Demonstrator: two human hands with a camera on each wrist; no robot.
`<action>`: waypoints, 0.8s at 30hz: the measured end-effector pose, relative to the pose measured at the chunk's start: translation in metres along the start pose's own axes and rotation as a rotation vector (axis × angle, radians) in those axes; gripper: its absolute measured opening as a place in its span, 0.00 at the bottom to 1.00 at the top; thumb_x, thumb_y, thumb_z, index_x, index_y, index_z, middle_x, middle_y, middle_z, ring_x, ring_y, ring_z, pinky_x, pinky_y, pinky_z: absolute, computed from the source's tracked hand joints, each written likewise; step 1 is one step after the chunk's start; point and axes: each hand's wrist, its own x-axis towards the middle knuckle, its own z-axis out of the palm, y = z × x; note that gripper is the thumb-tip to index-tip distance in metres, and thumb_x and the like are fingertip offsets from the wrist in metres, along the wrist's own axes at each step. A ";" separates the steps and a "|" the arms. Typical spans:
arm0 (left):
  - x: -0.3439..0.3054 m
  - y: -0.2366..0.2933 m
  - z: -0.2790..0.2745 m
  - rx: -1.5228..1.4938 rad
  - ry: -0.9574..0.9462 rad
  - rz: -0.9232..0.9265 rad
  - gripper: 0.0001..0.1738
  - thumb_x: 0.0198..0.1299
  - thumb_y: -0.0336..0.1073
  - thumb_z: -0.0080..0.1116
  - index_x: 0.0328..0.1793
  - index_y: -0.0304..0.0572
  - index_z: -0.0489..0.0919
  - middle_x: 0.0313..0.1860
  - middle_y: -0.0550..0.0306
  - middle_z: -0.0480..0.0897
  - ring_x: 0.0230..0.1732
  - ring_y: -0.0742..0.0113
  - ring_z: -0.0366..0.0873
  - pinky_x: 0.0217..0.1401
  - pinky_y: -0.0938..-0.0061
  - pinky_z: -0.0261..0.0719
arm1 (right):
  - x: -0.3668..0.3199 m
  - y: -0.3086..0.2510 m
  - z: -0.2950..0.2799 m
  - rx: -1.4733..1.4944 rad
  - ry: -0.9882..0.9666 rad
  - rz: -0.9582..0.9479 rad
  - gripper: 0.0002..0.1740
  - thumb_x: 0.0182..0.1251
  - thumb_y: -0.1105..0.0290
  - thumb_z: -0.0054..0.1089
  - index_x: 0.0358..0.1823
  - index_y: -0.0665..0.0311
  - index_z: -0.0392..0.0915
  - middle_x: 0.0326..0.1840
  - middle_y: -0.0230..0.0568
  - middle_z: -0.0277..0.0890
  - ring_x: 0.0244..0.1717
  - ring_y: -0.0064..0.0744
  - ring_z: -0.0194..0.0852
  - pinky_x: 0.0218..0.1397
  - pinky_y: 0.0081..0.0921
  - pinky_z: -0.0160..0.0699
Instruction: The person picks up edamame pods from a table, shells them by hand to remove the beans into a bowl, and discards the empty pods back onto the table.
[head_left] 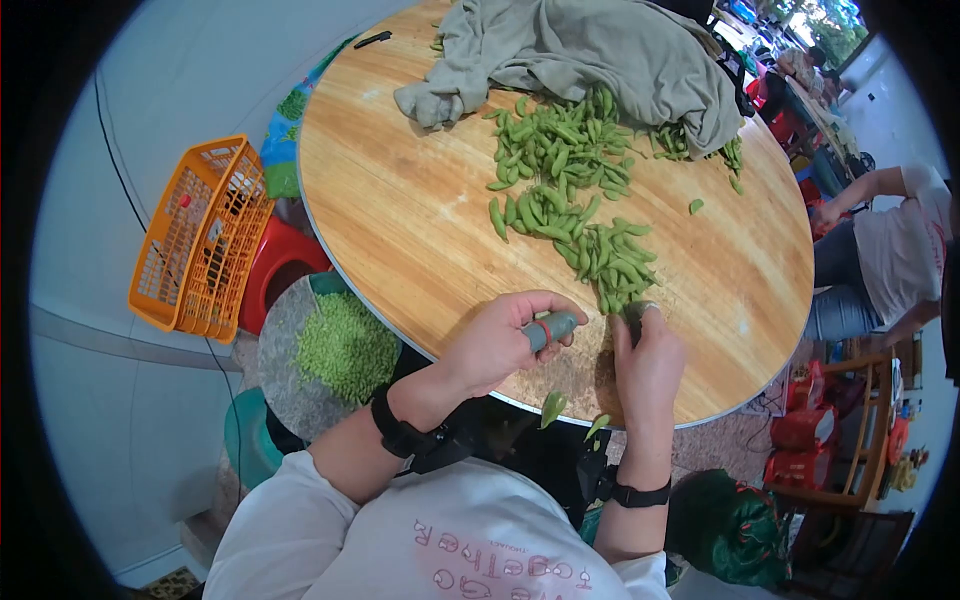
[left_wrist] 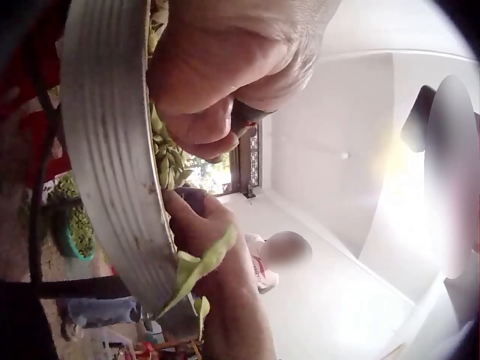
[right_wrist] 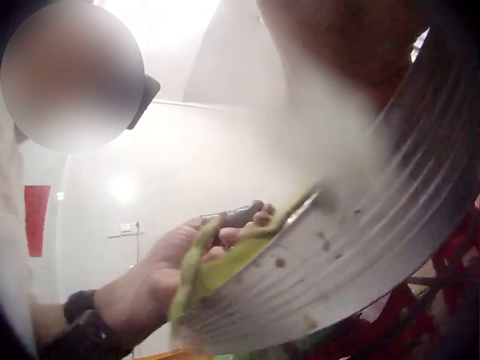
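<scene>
Round wooden table point(head_left: 400, 220) — orange basket point(head_left: 200, 235) and red stool point(head_left: 285, 265) beside it, on pale floor point(head_left: 140, 85) — daylight.

The bench point(head_left: 400, 220) offers bare wood along its left side, from the rim to the pile of pods point(head_left: 570, 190), and again on the right, where only a lone pod point(head_left: 696, 206) lies. The pile runs from the grey cloth point(head_left: 590, 50), which covers the far part, down to the near rim. There the left hand point(head_left: 500, 340), gripping a tool point(head_left: 552, 326), and the right hand point(head_left: 648, 360), holding a pod point(left_wrist: 206, 259), leave a narrow gap. A basin point(head_left: 275, 330), red stool point(head_left: 285, 265) and orange basket point(head_left: 200, 240) crowd the floor on the left
</scene>
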 end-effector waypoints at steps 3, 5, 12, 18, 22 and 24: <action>-0.002 -0.001 0.006 0.020 0.013 0.011 0.14 0.60 0.29 0.53 0.52 0.41 0.75 0.30 0.69 0.73 0.28 0.86 0.66 0.25 0.91 0.58 | -0.010 0.004 0.002 0.308 0.121 -0.055 0.09 0.52 0.73 0.63 0.31 0.67 0.74 0.21 0.53 0.73 0.23 0.49 0.73 0.28 0.34 0.71; -0.002 -0.006 0.015 0.018 0.023 0.016 0.14 0.59 0.29 0.53 0.52 0.41 0.76 0.29 0.70 0.73 0.28 0.86 0.66 0.25 0.91 0.58 | -0.019 0.002 0.000 0.574 0.151 0.011 0.08 0.51 0.75 0.65 0.30 0.69 0.74 0.20 0.45 0.74 0.21 0.33 0.72 0.28 0.26 0.70; 0.005 -0.020 0.016 -0.080 0.027 0.015 0.10 0.57 0.25 0.53 0.45 0.40 0.78 0.28 0.69 0.74 0.26 0.85 0.67 0.24 0.91 0.59 | -0.043 -0.017 -0.013 1.162 -0.195 0.152 0.06 0.63 0.73 0.56 0.36 0.68 0.72 0.24 0.31 0.72 0.24 0.16 0.65 0.27 0.16 0.65; 0.001 -0.014 0.026 0.147 0.126 0.195 0.04 0.56 0.23 0.52 0.36 0.37 0.76 0.28 0.66 0.75 0.30 0.81 0.70 0.31 0.86 0.68 | -0.046 -0.007 -0.027 1.508 -0.654 0.311 0.14 0.72 0.62 0.40 0.33 0.65 0.67 0.18 0.28 0.62 0.17 0.16 0.52 0.20 0.14 0.53; 0.002 -0.016 0.027 0.367 0.196 0.310 0.02 0.55 0.23 0.53 0.35 0.36 0.75 0.28 0.65 0.75 0.32 0.78 0.72 0.36 0.82 0.71 | -0.047 -0.006 -0.025 1.608 -0.651 0.378 0.13 0.72 0.63 0.40 0.34 0.65 0.67 0.18 0.29 0.61 0.16 0.15 0.52 0.19 0.13 0.52; 0.003 -0.019 0.025 0.539 0.251 0.440 0.02 0.54 0.24 0.55 0.35 0.36 0.75 0.29 0.63 0.76 0.34 0.76 0.72 0.38 0.81 0.71 | -0.046 -0.001 -0.023 1.729 -0.722 0.386 0.11 0.71 0.65 0.41 0.36 0.65 0.67 0.18 0.29 0.61 0.16 0.14 0.52 0.17 0.13 0.50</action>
